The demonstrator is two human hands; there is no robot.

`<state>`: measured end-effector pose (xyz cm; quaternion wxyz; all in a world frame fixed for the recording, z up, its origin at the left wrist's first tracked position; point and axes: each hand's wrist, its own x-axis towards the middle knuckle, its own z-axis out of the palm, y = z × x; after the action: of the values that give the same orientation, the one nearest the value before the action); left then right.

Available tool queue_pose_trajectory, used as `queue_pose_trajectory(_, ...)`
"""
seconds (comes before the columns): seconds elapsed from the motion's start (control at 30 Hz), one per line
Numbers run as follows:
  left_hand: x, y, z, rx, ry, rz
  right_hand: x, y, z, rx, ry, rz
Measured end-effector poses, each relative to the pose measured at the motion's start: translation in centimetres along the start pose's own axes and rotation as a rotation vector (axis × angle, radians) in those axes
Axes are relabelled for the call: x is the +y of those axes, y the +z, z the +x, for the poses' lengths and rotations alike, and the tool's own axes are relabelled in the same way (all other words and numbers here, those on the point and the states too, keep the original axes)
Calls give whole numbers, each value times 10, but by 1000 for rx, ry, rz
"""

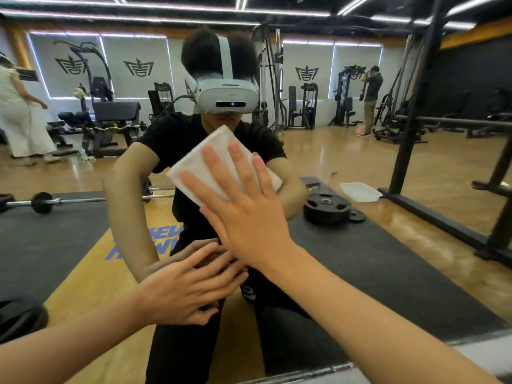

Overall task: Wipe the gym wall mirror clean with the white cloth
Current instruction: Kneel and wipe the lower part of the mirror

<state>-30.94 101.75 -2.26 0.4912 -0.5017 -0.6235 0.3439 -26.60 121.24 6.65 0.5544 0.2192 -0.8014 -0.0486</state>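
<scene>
Head view: right hand (249, 214) flat on white folded cloth (210, 162), fingers straight and spread wide, pressing cloth against gym wall mirror (388, 245) at about chest height of the reflection. Left hand (180, 289) lower on the glass, fingers straight, slightly apart, holding nothing, just beside right wrist. Reflected behind: black weight plates (327, 207) near white plastic tray (360, 192) on floor.

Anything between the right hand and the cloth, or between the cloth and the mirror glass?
Nothing visible. The right hand presses flat on the white cloth, which lies against the mirror. The left hand rests flat on the glass below the cloth, so it might block a downward stroke.
</scene>
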Motion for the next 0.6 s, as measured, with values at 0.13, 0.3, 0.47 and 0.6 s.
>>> queue_pose_trajectory(0.13,-1,-3,-2,-47,16,-48,86,-18,-46,-48,-13,-119)
queue_pose_trajectory(0.3,-3,-2,3,-53,29,-28,151,-39,-109,-20,480,-106)
queue_pose_trajectory(0.47,0,-3,4,-49,5,-7,66,-15,-50,192,918,7)
queue_pose_trajectory(0.6,-2,-5,3,-51,14,-13,-15,7,-25,55,453,31)
